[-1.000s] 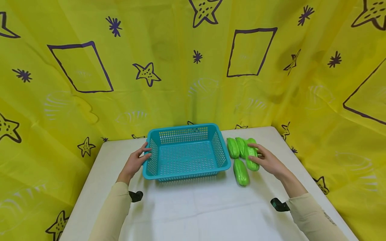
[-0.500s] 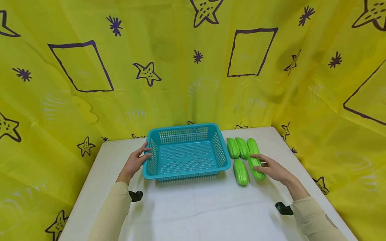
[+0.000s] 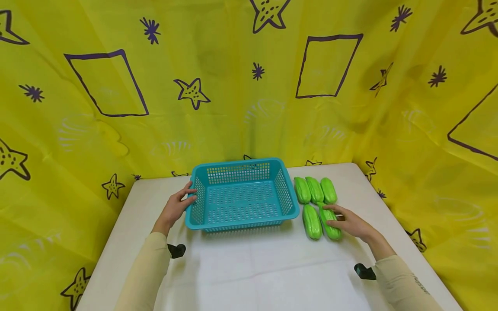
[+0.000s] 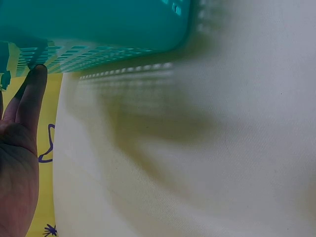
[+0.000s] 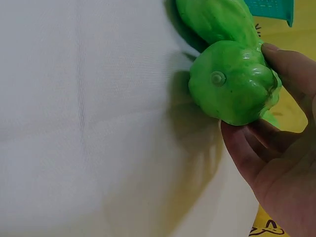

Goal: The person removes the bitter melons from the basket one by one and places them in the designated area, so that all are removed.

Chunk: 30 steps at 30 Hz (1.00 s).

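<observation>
A teal plastic basket (image 3: 241, 198) with slotted walls stands at the back of the table. My left hand (image 3: 173, 210) holds its left rim; in the left wrist view, straight fingers (image 4: 33, 98) reach up to the outer wall. At the right, my right hand (image 3: 350, 222) pinches a glossy green ribbed gourd (image 3: 330, 228) between thumb and fingers. Seen end-on in the right wrist view, that gourd (image 5: 229, 89) shows a small round nub. Another green gourd (image 3: 312, 222) lies just left of it.
Behind these lie more green gourds in a row: one near the basket (image 3: 302, 190), one in the middle (image 3: 314, 190) and one at the right (image 3: 328, 190). A white table (image 3: 249, 276) carries everything. Yellow patterned curtain (image 3: 233, 121) encloses the back and sides.
My right hand has drawn the gripped gourd toward the front and set it beside the front gourd, apart from the right one in the back row. The left hand stays at the basket.
</observation>
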{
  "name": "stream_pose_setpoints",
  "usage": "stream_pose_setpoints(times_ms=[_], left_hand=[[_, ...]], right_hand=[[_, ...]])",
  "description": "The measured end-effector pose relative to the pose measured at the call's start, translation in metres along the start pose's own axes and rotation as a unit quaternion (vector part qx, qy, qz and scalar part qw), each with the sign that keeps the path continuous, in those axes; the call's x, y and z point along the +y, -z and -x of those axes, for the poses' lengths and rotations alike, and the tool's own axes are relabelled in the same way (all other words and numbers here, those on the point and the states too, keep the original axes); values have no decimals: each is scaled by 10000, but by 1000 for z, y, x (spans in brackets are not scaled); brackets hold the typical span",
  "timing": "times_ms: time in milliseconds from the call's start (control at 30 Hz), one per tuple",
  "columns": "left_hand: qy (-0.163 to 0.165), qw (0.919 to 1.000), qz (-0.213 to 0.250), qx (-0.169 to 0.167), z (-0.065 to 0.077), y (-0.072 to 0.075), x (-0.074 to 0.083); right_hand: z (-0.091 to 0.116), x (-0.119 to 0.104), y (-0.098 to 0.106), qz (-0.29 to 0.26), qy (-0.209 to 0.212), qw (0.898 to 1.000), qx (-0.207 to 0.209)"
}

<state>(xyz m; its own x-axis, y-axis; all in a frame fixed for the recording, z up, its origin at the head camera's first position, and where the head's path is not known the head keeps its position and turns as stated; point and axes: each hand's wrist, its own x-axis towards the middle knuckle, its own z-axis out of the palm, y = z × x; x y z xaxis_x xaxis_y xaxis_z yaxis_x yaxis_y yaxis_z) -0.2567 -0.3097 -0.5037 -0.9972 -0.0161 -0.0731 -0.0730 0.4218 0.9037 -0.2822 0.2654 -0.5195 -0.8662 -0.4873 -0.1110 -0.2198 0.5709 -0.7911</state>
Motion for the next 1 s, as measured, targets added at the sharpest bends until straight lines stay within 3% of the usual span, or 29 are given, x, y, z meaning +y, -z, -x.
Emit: stream_pose_setpoints(times_ms=[533,1000], left_hand=[[6,10000,27,-37,1,1,1],[-18,10000,81,-50,2,1,0]], right_hand=[[0,7,1,-287,-237,9993,-81],[3,7,2,-347,-198,9991,139]])
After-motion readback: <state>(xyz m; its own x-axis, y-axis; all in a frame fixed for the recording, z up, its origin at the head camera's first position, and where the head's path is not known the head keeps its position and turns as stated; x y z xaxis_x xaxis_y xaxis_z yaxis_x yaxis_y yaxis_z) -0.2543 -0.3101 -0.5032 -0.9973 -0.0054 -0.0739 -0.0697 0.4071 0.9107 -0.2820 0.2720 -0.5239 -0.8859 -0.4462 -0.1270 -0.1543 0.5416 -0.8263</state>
